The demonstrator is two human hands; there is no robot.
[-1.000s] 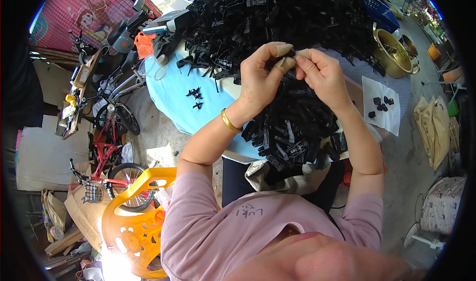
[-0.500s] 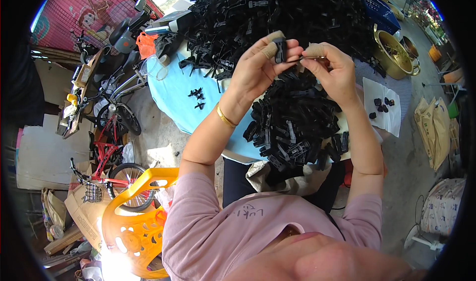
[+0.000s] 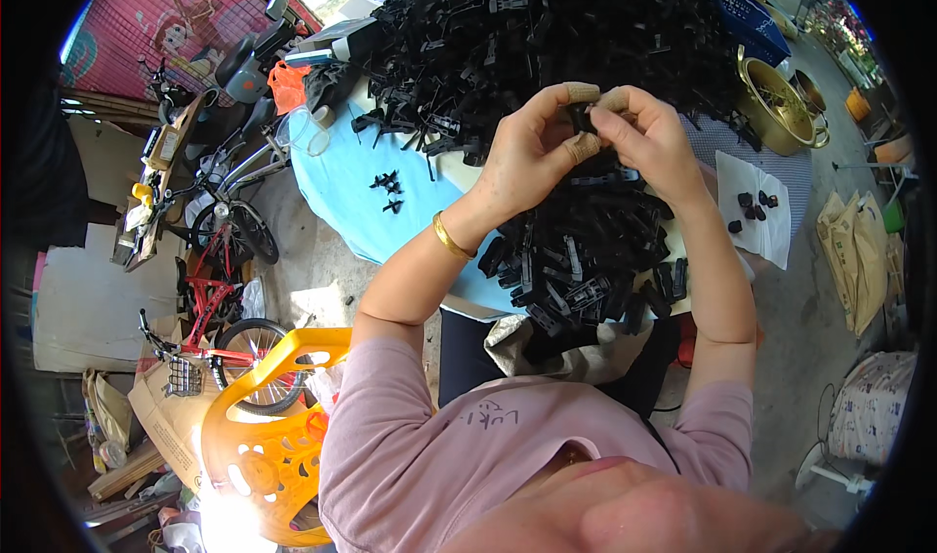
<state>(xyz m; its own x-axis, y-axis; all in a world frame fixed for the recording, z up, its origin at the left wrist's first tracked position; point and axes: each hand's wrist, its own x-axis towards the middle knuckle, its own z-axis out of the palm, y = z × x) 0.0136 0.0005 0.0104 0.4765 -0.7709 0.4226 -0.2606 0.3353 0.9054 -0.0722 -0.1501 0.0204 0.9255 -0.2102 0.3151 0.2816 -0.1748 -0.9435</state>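
My left hand is closed with thumb and forefinger around a small black plastic piece, mostly covered by the fingers. Against the same piece, my right hand presses with its fingertips bunched; the thin dark item it held is hidden. Tan tape wraps fingertips on both hands. Both are raised over a heap of black plastic clip-like parts at the near side of the table. Beyond them rises a far bigger pile of black parts.
Several tiny black pieces lie on the light-blue table cover. Dark lumps rest on white paper at the right, near a brass-coloured pot. An orange plastic chair and a red bicycle stand on the left.
My left hand has turned and curled its fingers over the black piece. The right hand has come in against it, and the thin dark item no longer shows.
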